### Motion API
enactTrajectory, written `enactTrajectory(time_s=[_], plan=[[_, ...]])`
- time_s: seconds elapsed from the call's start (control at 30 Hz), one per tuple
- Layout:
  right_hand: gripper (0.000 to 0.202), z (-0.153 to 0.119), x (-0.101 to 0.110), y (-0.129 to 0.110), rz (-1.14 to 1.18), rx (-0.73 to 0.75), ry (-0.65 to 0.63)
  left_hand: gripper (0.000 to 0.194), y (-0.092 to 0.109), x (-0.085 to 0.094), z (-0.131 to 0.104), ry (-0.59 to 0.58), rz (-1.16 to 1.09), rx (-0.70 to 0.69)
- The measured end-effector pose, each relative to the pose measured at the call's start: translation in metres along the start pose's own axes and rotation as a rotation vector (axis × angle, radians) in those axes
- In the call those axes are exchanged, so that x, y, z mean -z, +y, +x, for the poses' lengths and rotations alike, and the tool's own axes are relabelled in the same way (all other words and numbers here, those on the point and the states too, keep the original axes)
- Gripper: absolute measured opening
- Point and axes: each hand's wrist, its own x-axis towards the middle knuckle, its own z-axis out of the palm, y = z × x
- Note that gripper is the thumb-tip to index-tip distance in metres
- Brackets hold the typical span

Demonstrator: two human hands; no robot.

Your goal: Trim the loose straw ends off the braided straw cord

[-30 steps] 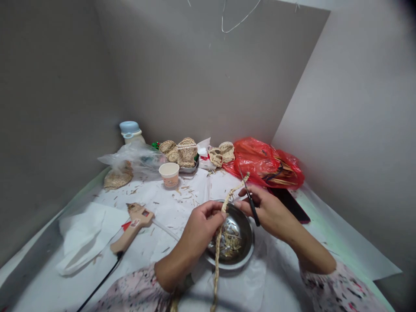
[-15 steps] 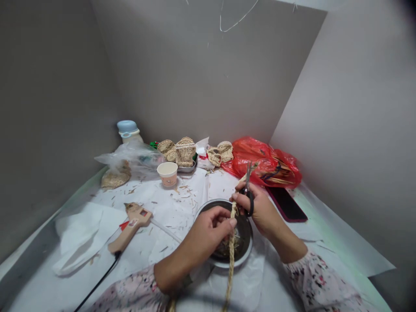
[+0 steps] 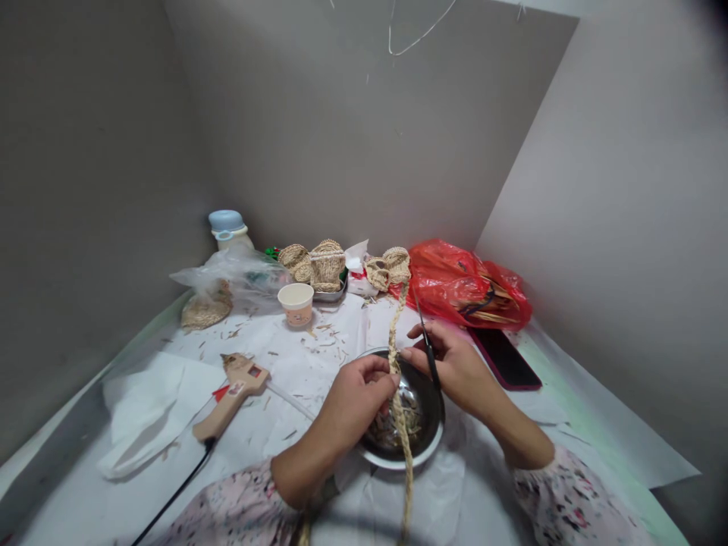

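Pinched between the thumb and fingers of my left hand point(image 3: 364, 387) is a braided straw cord point(image 3: 402, 425), which stretches from near the woven pieces at the back down past the lower edge of view. My right hand point(image 3: 455, 364) has its fingers around a pair of black-handled scissors point(image 3: 431, 353), blades pointing up and away. The right thumb tip is close to the cord; whether it touches I cannot tell. Under both hands sits a metal bowl point(image 3: 435, 436) with straw clippings point(image 3: 392, 425) in it.
A glue gun point(image 3: 239, 390) with a cord lies at left. Behind stand a paper cup point(image 3: 296, 303), a blue-lidded bottle point(image 3: 228, 227), woven straw pieces point(image 3: 328, 267) and a clear plastic bag point(image 3: 244, 269). At right are a red plastic bag point(image 3: 449, 280) and a phone point(image 3: 505, 360). Straw scraps litter the white paper.
The cord's upper part has swung left and now stands nearly straight. My right hand has moved slightly away from it, and the scissors have turned to tilt left. My left hand has shifted slightly left.
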Motion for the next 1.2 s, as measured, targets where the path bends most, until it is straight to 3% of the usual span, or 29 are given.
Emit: enactTrajectory(time_s=[0.17,0.37,0.73,1.2], plan=[[0.015,-0.01,0.027,-0.009,-0.477,0.183,-0.204,0.016,0.0,0.002,0.001,0.02,-0.046,-0.04],[0.022,-0.017,0.041,-0.013,-0.746,0.177,-0.308,0.02,0.001,0.003,0.002,0.055,-0.077,-0.021],[0.027,-0.016,0.025,-0.013,-0.964,0.133,-0.295,0.022,0.007,0.002,0.0,0.06,-0.081,0.017],[0.016,-0.015,0.031,-0.014,-1.09,0.261,-0.222,0.019,0.007,0.006,0.0,0.03,-0.102,0.048]])
